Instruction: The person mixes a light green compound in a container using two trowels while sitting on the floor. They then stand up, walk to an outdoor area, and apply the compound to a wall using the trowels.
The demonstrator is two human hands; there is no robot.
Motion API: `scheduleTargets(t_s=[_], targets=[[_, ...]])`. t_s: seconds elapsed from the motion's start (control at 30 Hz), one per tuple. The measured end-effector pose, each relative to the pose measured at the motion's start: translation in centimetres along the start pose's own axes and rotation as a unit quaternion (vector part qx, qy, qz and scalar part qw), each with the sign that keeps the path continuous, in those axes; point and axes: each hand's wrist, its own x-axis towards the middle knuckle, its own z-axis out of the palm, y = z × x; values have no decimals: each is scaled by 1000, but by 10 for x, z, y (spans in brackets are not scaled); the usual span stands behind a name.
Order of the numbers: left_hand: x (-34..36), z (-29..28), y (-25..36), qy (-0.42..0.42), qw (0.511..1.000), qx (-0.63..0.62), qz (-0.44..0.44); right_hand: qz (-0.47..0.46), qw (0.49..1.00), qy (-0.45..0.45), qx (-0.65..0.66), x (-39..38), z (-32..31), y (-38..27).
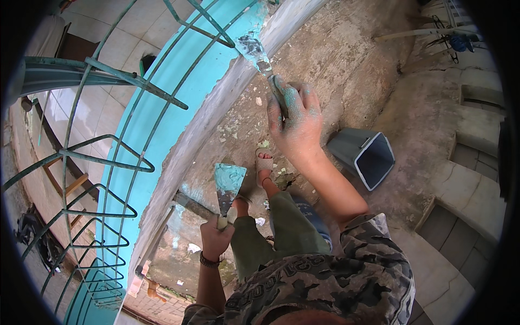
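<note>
My right hand [297,122], dusted with turquoise, is closed round the handle of a putty knife [252,50]. That blade lies against the edge of a turquoise-painted ledge [208,67], where wet-looking turquoise and grey smears show. Lower and to the left, my left hand [216,238] grips a wider scraper [229,181] by its handle. Its blade points away from me and is coated with turquoise paste. It appears held apart from the ledge, above the ground.
Bent metal grille bars [143,86] jut over the ledge on the left. A grey rectangular bucket [374,160] lies tipped on the stained concrete ground [346,59] at right. Paint flakes are scattered near my sandalled foot [264,162]. Wall openings [455,233] line the far right.
</note>
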Motion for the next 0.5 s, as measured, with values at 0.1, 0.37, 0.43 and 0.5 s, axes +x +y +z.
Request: scheduleTargets(t_s=[0.1,0.37,0.43,0.5], targets=[[-2,1,-4,-5,1000,-1,3,-2,999,-29,-16,3,-6,-8],[-4,-1,-7,-15,999,25,15,-18,997,-80,-10,15,-26,-15],[-5,2,-9,-12,999,23,24,-38,996,-82,0,12,-32,-15],[-6,3,-9,-11,999,16,29,-7,995,-92,33,12,-42,-16]])
